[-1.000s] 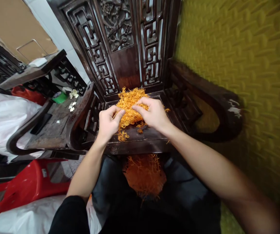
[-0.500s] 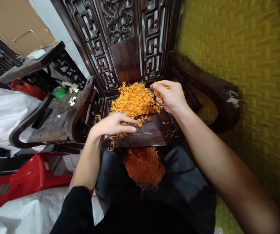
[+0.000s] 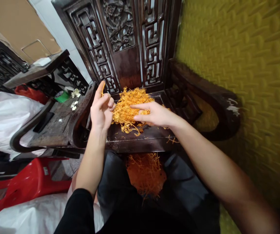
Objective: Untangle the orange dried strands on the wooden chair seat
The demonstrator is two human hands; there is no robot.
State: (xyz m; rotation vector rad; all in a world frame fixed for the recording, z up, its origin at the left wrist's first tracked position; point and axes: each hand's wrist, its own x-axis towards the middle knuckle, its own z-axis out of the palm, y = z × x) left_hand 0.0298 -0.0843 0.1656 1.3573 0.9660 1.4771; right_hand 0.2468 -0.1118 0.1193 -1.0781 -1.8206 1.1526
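soft light, dark and blurry lower right corner

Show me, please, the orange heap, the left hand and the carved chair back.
Orange heap (image 3: 130,104): head view, middle of the heap.
Left hand (image 3: 101,112): head view, middle of the hand, below the fingers.
Carved chair back (image 3: 127,63): head view, plain panel below the central carving.

Orange sprigs (image 3: 128,107), dark brown fretwork-patterned chair (image 3: 127,66), red seat (image 3: 29,177), mustard surface (image 3: 227,52) patterned with bumps

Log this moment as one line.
left hand: index finger extended, orange strand against it | right hand: over orange pile | pile: on wooden seat, loose strands near front edge
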